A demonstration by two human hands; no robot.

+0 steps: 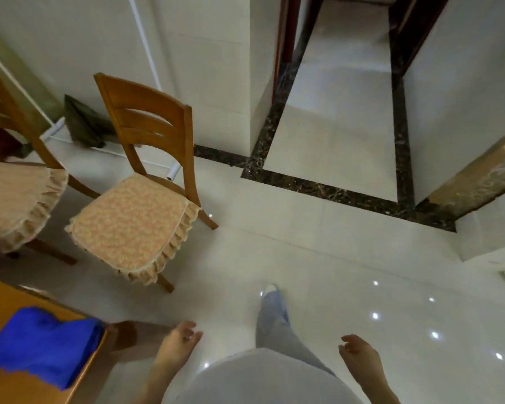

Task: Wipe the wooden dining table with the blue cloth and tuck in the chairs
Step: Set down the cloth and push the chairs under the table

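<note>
The cloth (41,342) lay crumpled on the worktop's (0,298) corner. A cushioned chair (134,217) and a second chair (12,199) stood apart from it on the glossy white floor (303,258), near the wall. The left hand (178,342) and right hand (359,354) hung loosely curled, holding nothing.

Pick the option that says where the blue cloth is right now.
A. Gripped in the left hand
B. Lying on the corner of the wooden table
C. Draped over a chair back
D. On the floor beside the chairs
B: the blue cloth lies on the corner of the wooden table, while the left hand and right hand both hang empty over the floor, touching nothing.
</note>
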